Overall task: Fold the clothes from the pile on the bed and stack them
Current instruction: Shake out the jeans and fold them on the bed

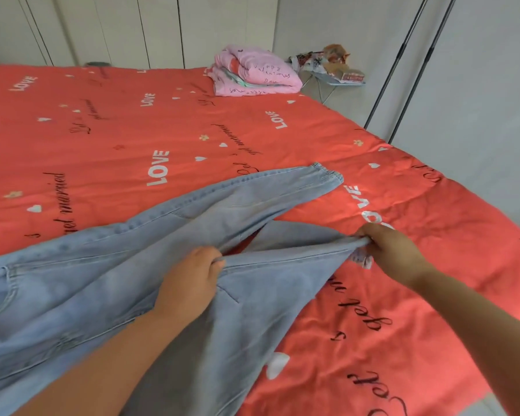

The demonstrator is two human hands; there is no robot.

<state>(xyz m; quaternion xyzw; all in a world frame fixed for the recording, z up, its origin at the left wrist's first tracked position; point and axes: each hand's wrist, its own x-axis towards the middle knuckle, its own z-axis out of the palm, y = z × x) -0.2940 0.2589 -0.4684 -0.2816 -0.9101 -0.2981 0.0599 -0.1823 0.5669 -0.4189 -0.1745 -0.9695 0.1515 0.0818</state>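
We have both hands closed on the jeans (102,280). Our right hand (391,250) has its fingers curled tight round the hem end of the nearer leg (282,265), with the cloth bunched in the fist. Our left hand (192,277) has its fingers curled over that same leg's upper edge, further up toward the crotch. Between the two grips the denim is drawn fairly taut and lifted a little off the bed.

The farther leg (252,196) lies loose, angled away from the near one, and its hem (327,172) rests on the red bedspread (132,130). The waist and pocket end trails off to our left.

We judge this to be the start of the fold: the legs are being straightened and are not yet laid one on the other. The next move calls for carrying the held leg across onto the far one with inseams and hems matched, then smoothing it before folding the length. The legs splay apart, so the far one may need tugging straight first.

A folded pink quilt (255,73) sits at the bed's far corner, well apart from the jeans.
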